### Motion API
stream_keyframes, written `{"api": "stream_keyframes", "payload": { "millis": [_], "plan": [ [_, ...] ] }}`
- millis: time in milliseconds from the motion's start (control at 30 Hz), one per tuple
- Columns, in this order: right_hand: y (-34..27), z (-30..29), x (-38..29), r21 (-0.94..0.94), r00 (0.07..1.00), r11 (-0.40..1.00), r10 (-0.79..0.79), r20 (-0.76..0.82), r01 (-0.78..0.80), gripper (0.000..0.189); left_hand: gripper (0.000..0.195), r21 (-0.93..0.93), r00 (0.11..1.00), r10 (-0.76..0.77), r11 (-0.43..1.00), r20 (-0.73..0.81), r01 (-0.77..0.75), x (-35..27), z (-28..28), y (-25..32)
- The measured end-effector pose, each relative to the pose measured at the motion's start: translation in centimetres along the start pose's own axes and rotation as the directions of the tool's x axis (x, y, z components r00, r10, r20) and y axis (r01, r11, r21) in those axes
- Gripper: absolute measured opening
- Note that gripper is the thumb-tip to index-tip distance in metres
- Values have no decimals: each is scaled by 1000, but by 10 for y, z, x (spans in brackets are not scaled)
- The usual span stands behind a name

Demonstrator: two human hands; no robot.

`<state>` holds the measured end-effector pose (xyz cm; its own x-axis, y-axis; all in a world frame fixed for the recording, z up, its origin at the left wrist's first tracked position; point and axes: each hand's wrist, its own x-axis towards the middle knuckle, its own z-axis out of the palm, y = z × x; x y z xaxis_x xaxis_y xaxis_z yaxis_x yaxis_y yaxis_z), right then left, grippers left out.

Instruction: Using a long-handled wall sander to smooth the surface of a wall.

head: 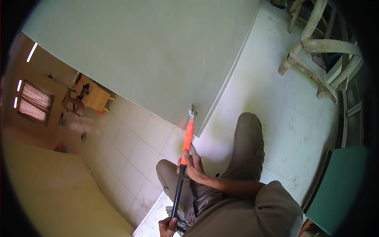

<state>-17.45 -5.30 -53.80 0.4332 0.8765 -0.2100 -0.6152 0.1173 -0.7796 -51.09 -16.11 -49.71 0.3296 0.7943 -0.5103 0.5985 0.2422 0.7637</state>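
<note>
My right hand point(194, 167) grips the orange sleeve of a long-handled tool point(187, 139), fingers wrapped around it. Lower down, my left hand point(167, 227) holds the black end of the same shaft, close to the picture's bottom edge. A thin dark cord loops beside that hand. The tool's small grey head point(192, 111) lies against or just in front of a grey-green wall point(165, 59), close to its bottom corner; contact cannot be told. My bent knees in brown trousers point(248, 145) are on both sides of the shaft.
A weathered wooden frame point(314, 44) stands at upper right. A green panel point(337, 189) is at lower right. Pale floor tiles point(139, 121) run left, towards a wooden desk point(96, 96) and a curtained window point(35, 102). Patterned grey cloth point(184, 222) lies by my left hand.
</note>
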Motion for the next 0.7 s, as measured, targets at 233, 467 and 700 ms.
{"api": "stream_keyframes", "payload": {
  "millis": [233,467,700],
  "plan": [
    [-51,-73,98,-90,978,977,-201,-64,195,47,53,180,992,128,975,9,-127,111,64,67],
    [-149,-167,217,-192,944,943,-299,-136,271,37,63,236,956,283,927,73,-292,216,146,180],
    [-212,-199,294,-176,949,969,-211,-235,172,36,63,307,860,506,810,65,-499,283,187,253]
  ]
}}
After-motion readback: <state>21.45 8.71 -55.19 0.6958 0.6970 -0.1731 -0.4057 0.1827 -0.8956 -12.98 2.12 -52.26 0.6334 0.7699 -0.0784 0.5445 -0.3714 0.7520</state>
